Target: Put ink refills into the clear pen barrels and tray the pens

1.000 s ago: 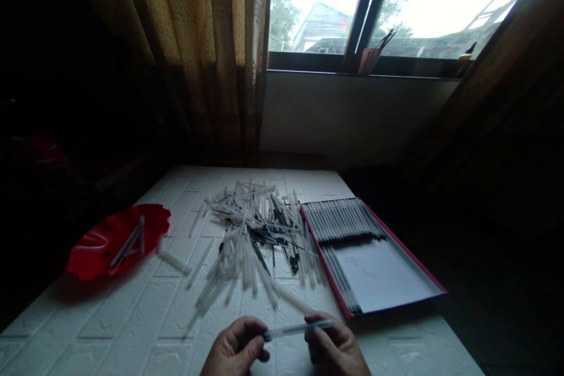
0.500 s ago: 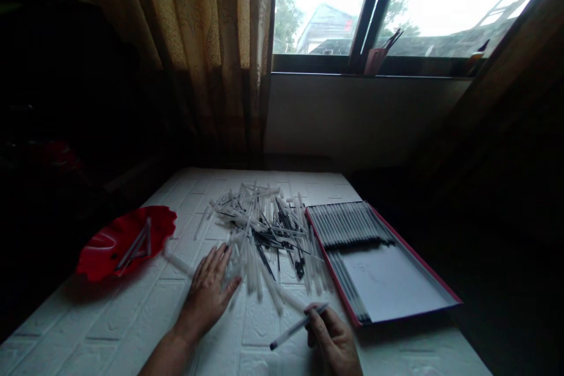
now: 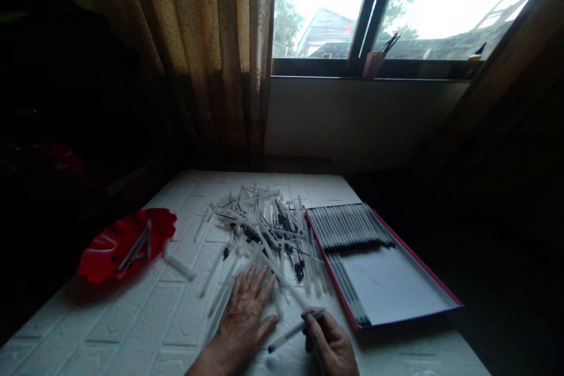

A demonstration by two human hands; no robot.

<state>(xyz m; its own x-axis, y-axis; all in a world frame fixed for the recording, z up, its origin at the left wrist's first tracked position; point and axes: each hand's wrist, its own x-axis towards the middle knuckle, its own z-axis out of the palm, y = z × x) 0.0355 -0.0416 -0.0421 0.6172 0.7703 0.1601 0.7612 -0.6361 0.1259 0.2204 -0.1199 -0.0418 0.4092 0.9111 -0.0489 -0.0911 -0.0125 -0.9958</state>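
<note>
Palm down at the near side of the pile, my left hand (image 3: 248, 317) is open, its fingers spread over several clear pen barrels. My right hand (image 3: 330, 341) pinches a pen (image 3: 288, 335) with a clear barrel and a dark end, which points left and toward me. Beyond both hands spreads a loose pile of clear pen barrels (image 3: 259, 217), mixed with thin black refills and dark caps (image 3: 299, 271). Just right of the pile lies a shallow red-edged box (image 3: 418, 267). A row of assembled pens (image 3: 352, 226) fills its far part, and several more lie along its left side.
A red scalloped dish (image 3: 97, 252) holding a few clear tubes stands at the left of the white brick-patterned table (image 3: 106, 329). Beside it lies a single clear tube (image 3: 181, 268). A curtain (image 3: 211, 59) and a window with a pink cup (image 3: 373, 63) on its sill are behind.
My left hand has moved right and toward me across the pile's near edge, shifting some barrels. The right hand holds the pen in nearly the same spot.
</note>
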